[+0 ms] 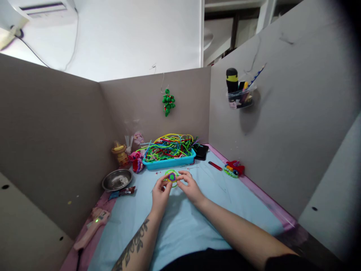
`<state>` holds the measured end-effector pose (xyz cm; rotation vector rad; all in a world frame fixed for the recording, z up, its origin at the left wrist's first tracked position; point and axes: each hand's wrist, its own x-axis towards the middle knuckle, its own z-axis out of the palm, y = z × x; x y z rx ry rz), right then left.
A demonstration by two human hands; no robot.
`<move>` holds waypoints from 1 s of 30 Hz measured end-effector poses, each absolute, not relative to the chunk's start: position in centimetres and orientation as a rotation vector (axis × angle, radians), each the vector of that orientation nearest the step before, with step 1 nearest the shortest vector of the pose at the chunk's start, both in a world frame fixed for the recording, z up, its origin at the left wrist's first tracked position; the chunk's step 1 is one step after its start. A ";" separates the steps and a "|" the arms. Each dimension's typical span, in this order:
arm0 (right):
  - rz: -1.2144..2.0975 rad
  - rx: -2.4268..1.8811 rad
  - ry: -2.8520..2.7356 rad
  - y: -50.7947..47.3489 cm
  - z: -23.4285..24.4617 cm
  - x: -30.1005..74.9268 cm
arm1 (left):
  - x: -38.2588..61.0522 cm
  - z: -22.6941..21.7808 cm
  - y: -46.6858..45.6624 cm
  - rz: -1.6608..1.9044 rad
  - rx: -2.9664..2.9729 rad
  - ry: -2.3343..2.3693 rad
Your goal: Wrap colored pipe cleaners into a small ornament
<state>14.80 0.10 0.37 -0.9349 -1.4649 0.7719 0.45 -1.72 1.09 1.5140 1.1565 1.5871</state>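
Observation:
Both of my hands meet over the pale blue mat [180,222] near the middle of the table. Between them is a small craft piece [171,176] made of green and yellow pipe cleaner with a purple centre. My left hand [160,192] pinches its left side with closed fingers. My right hand [190,186] pinches its right side, fingers curled. Just beyond the hands stands a turquoise tray [169,162] heaped with pipe cleaners of many colours.
A metal bowl [117,179] and a snack wrapper [122,192] lie at the left; a pink glue gun [94,224] with a green light lies nearer. A red and green craft [234,168] sits at the right. Grey partition walls enclose the table, one carrying a pen holder [239,96].

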 end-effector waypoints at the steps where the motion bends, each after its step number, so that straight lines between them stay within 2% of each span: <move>1: 0.760 -0.938 -1.474 0.1 0.3 14.8 | 0.4 1.1 -1.7 1.584 1.528 1.155; 30: 0.824 -0.935 -1.520 0.7 -0.4 14.9 | 0.6 0.8 -1.9 1.482 1.629 1.216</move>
